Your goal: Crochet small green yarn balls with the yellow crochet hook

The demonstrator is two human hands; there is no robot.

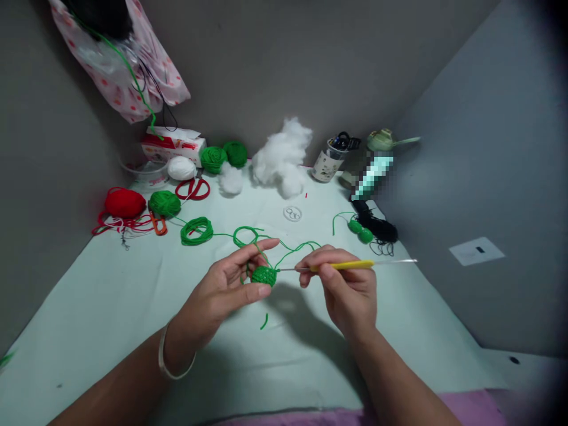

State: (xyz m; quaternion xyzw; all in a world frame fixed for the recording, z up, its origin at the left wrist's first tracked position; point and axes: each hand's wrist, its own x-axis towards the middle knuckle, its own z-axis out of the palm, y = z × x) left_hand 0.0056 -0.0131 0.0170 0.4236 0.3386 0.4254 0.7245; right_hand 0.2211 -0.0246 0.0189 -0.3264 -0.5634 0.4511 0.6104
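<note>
In my left hand (231, 281) sits a small green crocheted piece (264, 276), gripped between the thumb and fingers, with the index finger stretched out above it. Green yarn (245, 236) runs over that hand and loops on the table behind. My right hand (344, 281) holds a crochet hook (355, 265) with a yellow handle and metal ends, pinched like a pen. Its left tip meets the upper right edge of the green piece, where a yarn loop shows. A short green yarn scrap (264, 321) lies below my left hand.
Behind are a green yarn coil (196, 231), red yarn (125, 203), red-handled scissors (192, 189), white stuffing (284, 157) and a cup of tools (328, 161). Black yarn (377, 225) lies right, beside small green balls (360, 231). Grey walls enclose the pale-covered table (110, 331).
</note>
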